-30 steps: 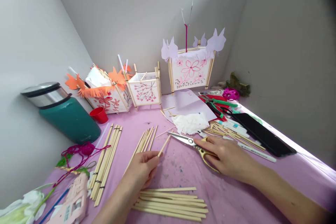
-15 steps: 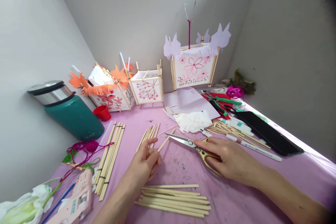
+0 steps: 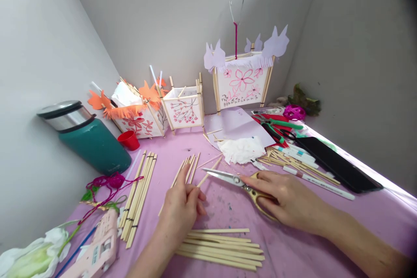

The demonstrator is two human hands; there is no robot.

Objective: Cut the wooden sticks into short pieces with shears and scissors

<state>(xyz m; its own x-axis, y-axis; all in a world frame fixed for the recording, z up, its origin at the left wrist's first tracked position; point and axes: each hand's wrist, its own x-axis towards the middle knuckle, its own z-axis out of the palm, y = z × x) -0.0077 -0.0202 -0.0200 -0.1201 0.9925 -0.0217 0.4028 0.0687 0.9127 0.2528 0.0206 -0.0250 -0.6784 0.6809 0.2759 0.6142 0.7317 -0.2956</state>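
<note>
My left hand (image 3: 184,204) pinches a thin wooden stick (image 3: 210,173) between thumb and fingers, its index finger stretched upward. The stick's far end points away to the right. My right hand (image 3: 286,197) grips scissors (image 3: 228,177) with gold handles, the blades nearly closed and crossing over the stick. Beyond my left hand lies a fan of wooden sticks (image 3: 192,168), partly covered by it. Nearer to me, a row of longer flat sticks (image 3: 224,249) lies on the pink cloth.
Bundled sticks (image 3: 138,200), a glue gun (image 3: 97,247) and a teal bottle (image 3: 94,143) stand or lie left. Decorated lanterns (image 3: 243,82) line the back. White tissue (image 3: 243,150), pliers (image 3: 276,128), markers (image 3: 319,182) and a phone (image 3: 337,163) are on the right.
My left hand has shifted slightly forward and its index finger now points up more. The scissors have moved slightly toward me along the stick. The whole view has shifted a little.
</note>
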